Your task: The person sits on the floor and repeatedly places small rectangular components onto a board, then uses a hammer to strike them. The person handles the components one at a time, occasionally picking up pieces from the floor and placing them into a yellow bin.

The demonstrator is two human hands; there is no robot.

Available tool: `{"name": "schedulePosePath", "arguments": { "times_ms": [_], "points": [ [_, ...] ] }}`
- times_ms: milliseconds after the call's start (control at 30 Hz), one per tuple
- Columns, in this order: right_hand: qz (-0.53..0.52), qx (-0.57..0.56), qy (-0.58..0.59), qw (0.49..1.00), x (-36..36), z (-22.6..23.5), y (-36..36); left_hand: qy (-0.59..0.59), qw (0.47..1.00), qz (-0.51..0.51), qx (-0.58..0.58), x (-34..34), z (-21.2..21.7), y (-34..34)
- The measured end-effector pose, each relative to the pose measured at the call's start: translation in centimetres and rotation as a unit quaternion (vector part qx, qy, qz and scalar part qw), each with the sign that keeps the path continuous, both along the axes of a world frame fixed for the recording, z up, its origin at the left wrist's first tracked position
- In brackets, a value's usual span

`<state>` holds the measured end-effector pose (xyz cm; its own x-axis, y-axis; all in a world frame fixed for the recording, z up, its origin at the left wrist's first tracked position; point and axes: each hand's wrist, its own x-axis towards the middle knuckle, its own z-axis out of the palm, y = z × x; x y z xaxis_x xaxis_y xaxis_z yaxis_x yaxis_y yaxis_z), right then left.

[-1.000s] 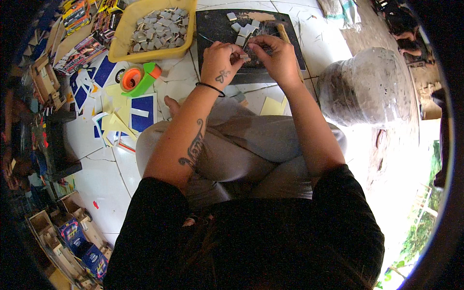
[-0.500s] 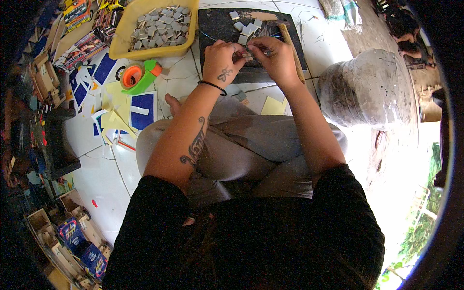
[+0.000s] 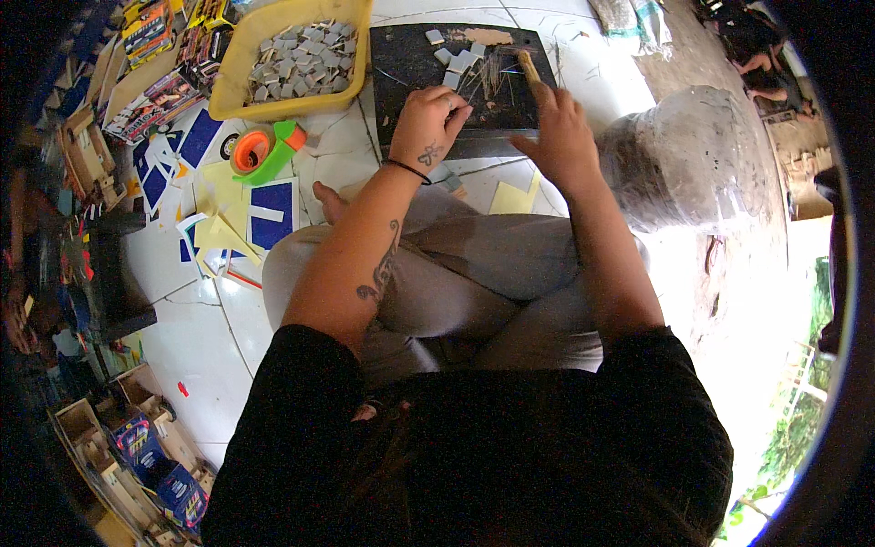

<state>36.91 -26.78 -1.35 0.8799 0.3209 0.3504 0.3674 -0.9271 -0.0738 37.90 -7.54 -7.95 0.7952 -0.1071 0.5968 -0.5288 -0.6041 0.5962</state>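
Note:
My left hand point(image 3: 427, 123) is above the near left part of a dark board point(image 3: 401, 64), thumb and fingertips pinched together. Whatever small thing they hold is hidden. At the board's right edge my right hand point(image 3: 565, 141) lies over a wooden-handled tool point(image 3: 529, 68), its thumb spread out to the left. The fingers do not look wrapped round the handle, most of which they cover. I cannot make out the tool's head. Several small grey square pieces point(image 3: 467, 58) and a heap of thin wire-like nails point(image 3: 495, 77) lie on the board beyond my hands.
A yellow tub point(image 3: 223, 87) of grey squares stands left of the board. Near it are a green tape dispenser point(image 3: 273, 164), blue and yellow paper scraps point(image 3: 273, 208) and printed boxes point(image 3: 146, 100). A large plastic-wrapped bundle point(image 3: 679, 159) stands at the right. Another person's arm shows far right.
My hands have parted. The right one has moved right and down onto the wooden handle, while the left stays pinched over the board. The view has shifted slightly.

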Motion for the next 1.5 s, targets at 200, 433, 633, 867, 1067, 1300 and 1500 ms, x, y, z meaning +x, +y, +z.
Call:
{"name": "schedulePosePath", "arguments": {
  "times_ms": [200, 433, 633, 867, 1067, 1300, 1500],
  "points": [
    [-0.100, 0.059, 0.189, 0.975, -3.2, -1.9, -4.1, 0.022, 0.994, 0.027, -0.107, -0.1, -0.3, 0.0],
    [-0.021, 0.433, 0.264, 0.862, -5.3, 0.6, -4.5, 0.038, 0.987, 0.038, -0.153, 0.1, -0.4, 0.0],
    [-0.053, 0.473, 0.368, 0.798, -10.5, 3.0, -5.6, -0.034, 0.990, 0.048, -0.128, 0.5, -1.0, -0.1],
    [-0.051, 0.458, 0.345, 0.818, -12.9, 3.5, -5.6, 0.018, 0.981, -0.002, -0.193, 0.3, -1.1, -0.1],
    [-0.037, 0.424, 0.330, 0.843, -13.4, 3.6, -6.0, -0.008, 0.999, 0.038, -0.012, 0.9, -0.3, -0.2],
    [-0.019, 0.283, 0.213, 0.935, -11.5, 1.9, -6.1, 0.031, 0.997, 0.036, 0.058, 0.1, 0.7, 1.0],
    [-0.036, 0.327, 0.276, 0.903, -10.6, 2.1, -5.0, 0.061, 0.996, 0.012, -0.056, -0.3, -0.1, 0.8]
  ]
}}
